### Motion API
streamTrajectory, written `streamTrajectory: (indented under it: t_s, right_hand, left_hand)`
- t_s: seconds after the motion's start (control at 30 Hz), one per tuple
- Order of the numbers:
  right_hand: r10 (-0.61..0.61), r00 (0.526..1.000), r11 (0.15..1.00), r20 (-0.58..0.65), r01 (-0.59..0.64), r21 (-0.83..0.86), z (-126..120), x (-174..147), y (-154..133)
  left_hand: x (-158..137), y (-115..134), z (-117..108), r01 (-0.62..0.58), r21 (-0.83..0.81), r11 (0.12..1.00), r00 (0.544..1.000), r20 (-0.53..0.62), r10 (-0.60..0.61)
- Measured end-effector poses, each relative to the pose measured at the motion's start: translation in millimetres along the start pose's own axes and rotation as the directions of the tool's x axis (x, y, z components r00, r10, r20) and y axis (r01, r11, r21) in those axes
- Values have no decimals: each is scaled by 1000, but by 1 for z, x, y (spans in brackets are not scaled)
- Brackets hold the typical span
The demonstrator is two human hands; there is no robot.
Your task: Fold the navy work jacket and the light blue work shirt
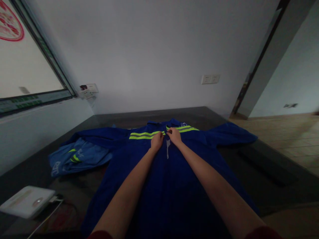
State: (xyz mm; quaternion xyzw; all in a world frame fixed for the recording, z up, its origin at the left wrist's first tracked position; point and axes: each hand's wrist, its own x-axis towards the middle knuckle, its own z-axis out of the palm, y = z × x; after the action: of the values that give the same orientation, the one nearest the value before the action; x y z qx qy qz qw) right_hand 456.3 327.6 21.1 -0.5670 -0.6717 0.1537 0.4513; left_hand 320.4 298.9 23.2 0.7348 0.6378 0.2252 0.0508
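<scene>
A dark blue work jacket [154, 172] with yellow-green reflective stripes across the chest lies spread out, its collar toward the wall and its sleeves reaching to both sides. My left hand [157, 140] is closed on the front edge of the jacket, at the end of the left stripe. Just to its right, my right hand [174, 135] pinches the opposite front edge by the other stripe. Between and below the hands, a narrow gap in the front shows a pale strip. My fingertips are small and partly hidden.
The jacket lies on a dark table [117, 118] against the wall. A folded lighter blue garment [77, 159] sits partly under the left sleeve. At the near left is a white device [27, 200] with a cable; a long black object [267, 166] lies at right.
</scene>
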Motion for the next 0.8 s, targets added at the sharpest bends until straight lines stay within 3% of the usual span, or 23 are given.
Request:
streamTrajectory:
  t_s: [0.27,0.57,0.8]
  right_hand:
    - [-10,1000,994,-2,10,106,0,-21,2]
    - [7,997,954,-73,16,299,-1,-32,3]
    - [-52,998,955,35,39,294,5,-35,5]
  left_hand:
    - [-21,4,-5,-25,-76,997,998,-56,21]
    - [-26,-1,-8,1,-57,998,1000,-23,-2]
    - [-26,-1,-7,-9,-67,998,999,-39,6]
